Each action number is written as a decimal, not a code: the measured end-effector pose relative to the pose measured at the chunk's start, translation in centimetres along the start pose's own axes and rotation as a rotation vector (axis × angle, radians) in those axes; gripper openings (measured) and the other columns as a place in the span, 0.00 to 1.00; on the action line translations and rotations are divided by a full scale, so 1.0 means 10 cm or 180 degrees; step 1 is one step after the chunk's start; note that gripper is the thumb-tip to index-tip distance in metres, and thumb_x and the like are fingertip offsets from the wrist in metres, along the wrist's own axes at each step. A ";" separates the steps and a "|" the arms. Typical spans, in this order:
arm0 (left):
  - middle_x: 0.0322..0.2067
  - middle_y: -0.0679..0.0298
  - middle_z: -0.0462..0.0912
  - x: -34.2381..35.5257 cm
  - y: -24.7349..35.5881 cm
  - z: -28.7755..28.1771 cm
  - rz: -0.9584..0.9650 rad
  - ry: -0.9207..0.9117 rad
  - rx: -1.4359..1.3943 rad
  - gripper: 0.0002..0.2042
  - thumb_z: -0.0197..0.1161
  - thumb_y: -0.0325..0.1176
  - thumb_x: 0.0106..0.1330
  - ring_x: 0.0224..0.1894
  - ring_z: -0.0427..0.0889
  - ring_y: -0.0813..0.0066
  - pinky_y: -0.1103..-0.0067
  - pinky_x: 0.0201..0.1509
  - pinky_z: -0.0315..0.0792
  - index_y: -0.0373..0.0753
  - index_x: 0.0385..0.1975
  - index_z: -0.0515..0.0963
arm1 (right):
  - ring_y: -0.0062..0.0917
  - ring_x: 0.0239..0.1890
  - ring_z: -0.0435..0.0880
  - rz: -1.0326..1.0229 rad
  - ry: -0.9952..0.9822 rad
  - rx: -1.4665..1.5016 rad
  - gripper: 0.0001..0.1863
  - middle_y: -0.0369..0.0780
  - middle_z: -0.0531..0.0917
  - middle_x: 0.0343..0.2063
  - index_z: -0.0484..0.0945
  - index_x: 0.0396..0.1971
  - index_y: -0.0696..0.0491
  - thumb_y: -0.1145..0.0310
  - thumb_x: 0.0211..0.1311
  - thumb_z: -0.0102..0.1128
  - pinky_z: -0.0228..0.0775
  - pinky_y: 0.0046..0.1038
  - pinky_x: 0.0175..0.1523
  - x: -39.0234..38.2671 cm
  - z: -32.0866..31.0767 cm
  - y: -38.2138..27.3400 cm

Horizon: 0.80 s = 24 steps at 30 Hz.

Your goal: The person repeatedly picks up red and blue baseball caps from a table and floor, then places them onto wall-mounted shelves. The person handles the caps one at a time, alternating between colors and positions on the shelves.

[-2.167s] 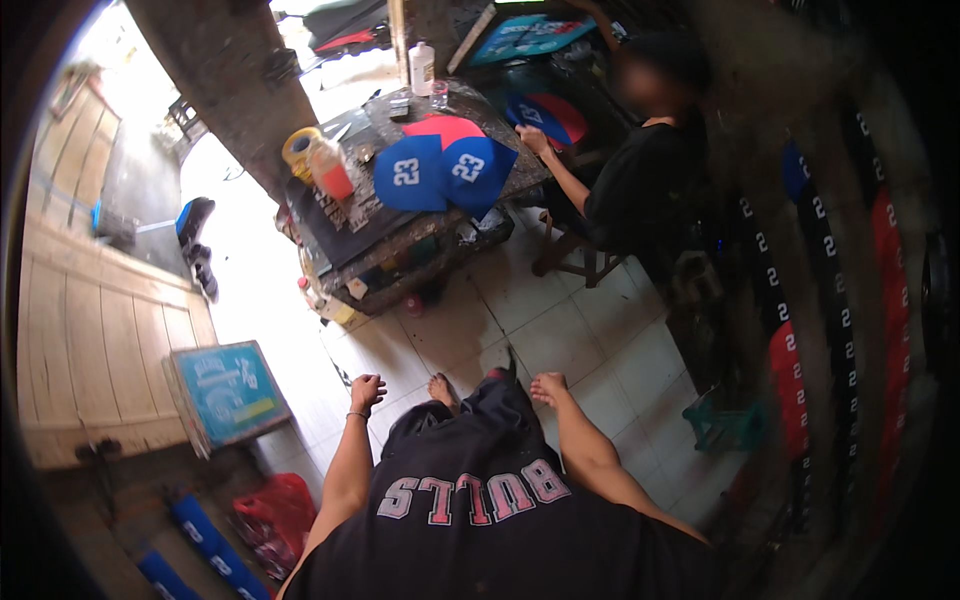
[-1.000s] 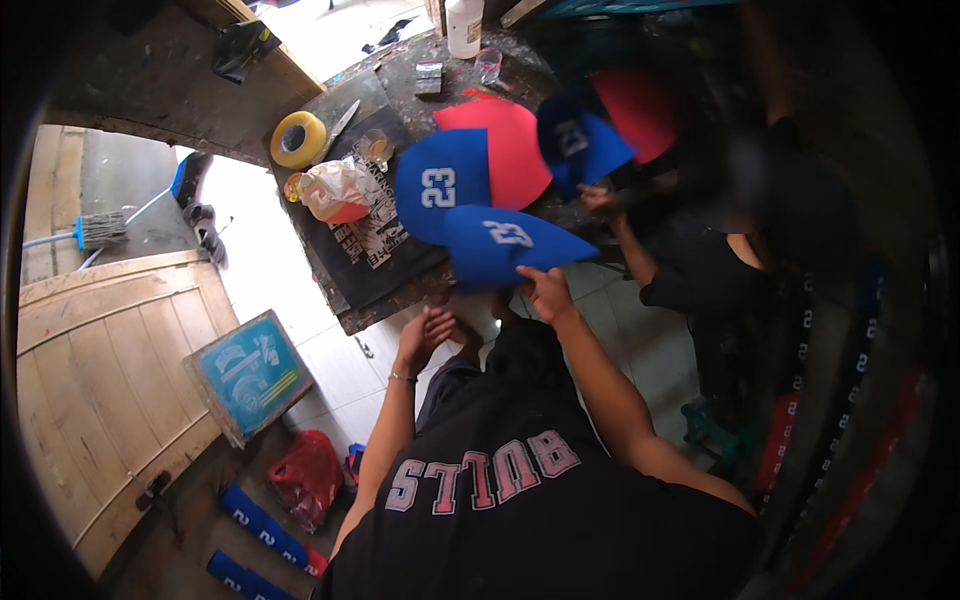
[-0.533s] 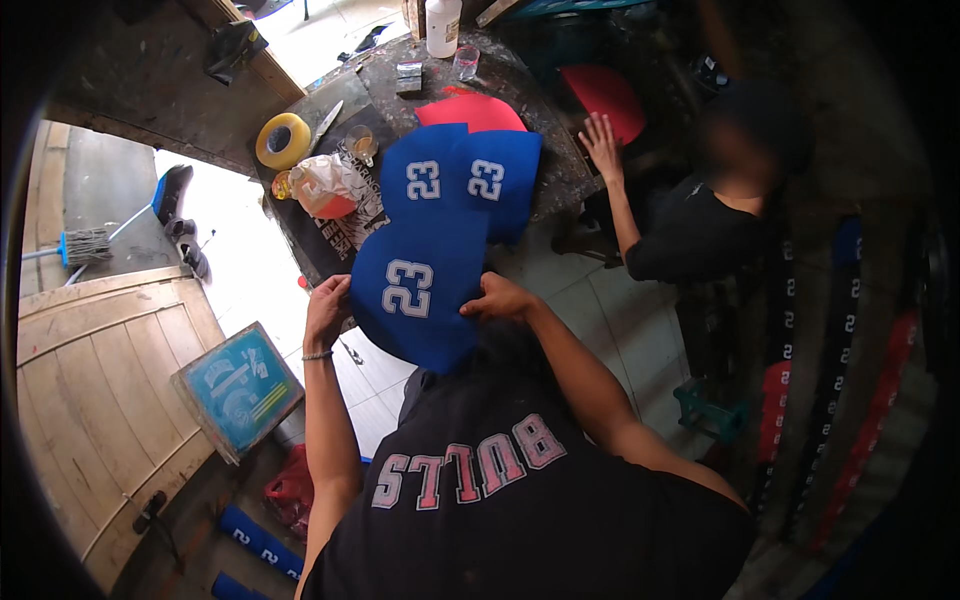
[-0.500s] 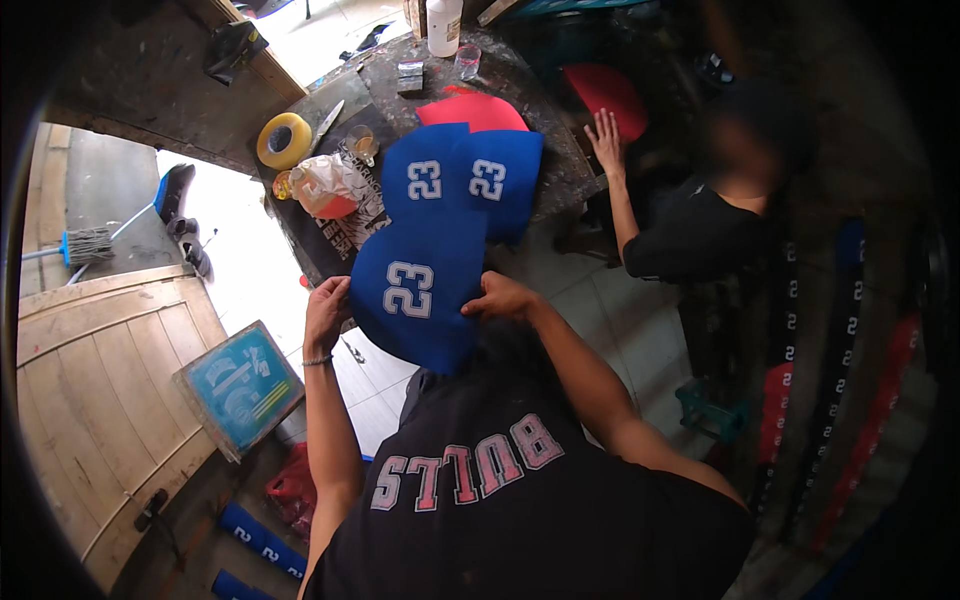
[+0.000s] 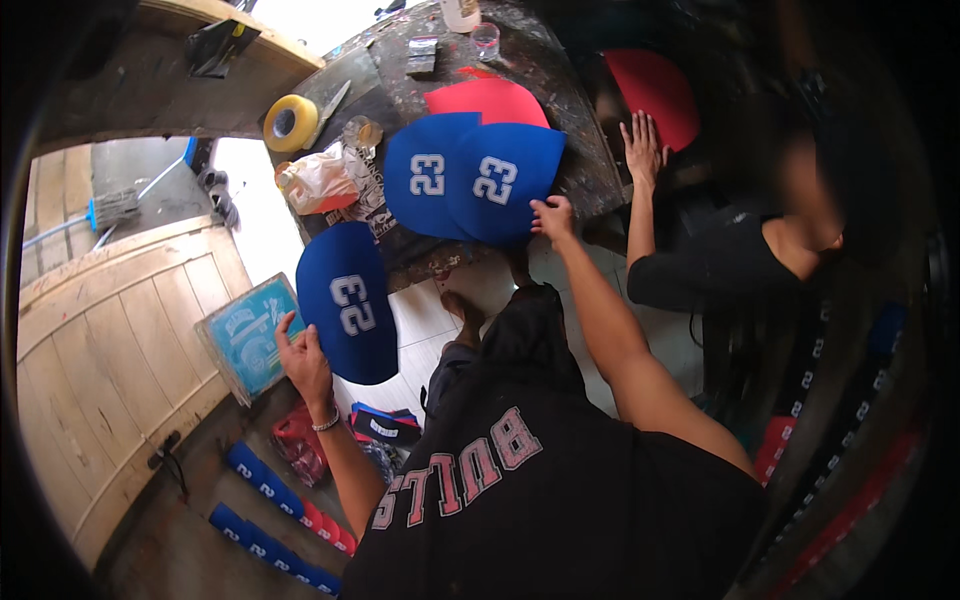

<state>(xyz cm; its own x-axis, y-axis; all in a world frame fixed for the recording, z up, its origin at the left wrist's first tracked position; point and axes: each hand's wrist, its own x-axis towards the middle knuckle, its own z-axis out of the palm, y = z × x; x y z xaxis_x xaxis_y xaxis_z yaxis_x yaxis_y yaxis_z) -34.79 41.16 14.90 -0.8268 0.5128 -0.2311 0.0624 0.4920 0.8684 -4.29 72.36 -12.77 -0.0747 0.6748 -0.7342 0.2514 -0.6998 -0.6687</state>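
A blue curved fabric panel with a white print hangs off the table's near left side. My left hand is at its left edge, fingers closed on the edge and index finger raised. Two more blue panels overlap on the table; my right hand pinches the lower right edge of the right-hand panel. The other panel lies partly under it. A red panel shows behind them.
The dark, paint-stained table bears a yellow tape roll, scissors, a crumpled plastic bag and cups. At right, a co-worker's hand touches a red panel. A framed screen leans by the wooden door.
My left hand has carried one blue panel left and down, away from the other two. My right hand has let go of it and moved up and right to the panels on the table.
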 end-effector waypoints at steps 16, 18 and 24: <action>0.46 0.58 0.79 -1.44 -1.60 -0.40 -0.1714 0.1098 -0.3240 0.13 0.51 0.23 0.68 0.48 0.79 0.70 0.76 0.56 0.73 0.31 0.52 0.72 | 0.19 0.34 0.78 -0.0347 -0.1423 0.0755 0.09 0.36 0.82 0.32 0.79 0.35 0.61 0.75 0.54 0.60 0.71 0.25 0.40 -1.10 0.22 -0.69; 0.50 0.57 0.76 -1.53 -1.84 -0.25 -0.1847 0.1218 -0.3503 0.14 0.51 0.23 0.68 0.51 0.76 0.65 0.74 0.59 0.72 0.31 0.53 0.72 | 0.20 0.33 0.78 -0.0387 -0.1713 0.0444 0.07 0.36 0.81 0.31 0.78 0.33 0.60 0.75 0.54 0.58 0.71 0.25 0.39 -1.53 0.41 -0.87; 0.60 0.59 0.67 -1.60 -1.64 0.16 -0.2441 0.1005 -0.4066 0.24 0.51 0.37 0.73 0.51 0.74 0.60 0.67 0.58 0.72 0.37 0.65 0.57 | 0.25 0.33 0.78 -0.0059 -0.2620 0.0314 0.09 0.38 0.77 0.31 0.73 0.36 0.58 0.78 0.53 0.55 0.74 0.28 0.38 -2.68 0.95 -0.96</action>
<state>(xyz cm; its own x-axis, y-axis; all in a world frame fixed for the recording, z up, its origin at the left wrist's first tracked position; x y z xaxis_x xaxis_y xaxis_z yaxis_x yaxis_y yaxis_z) -21.64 26.02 3.67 -0.5260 0.1763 -0.8320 -0.7973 -0.4427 0.4103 -13.90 58.75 12.14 -0.7700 0.3259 -0.5486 0.1602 -0.7335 -0.6605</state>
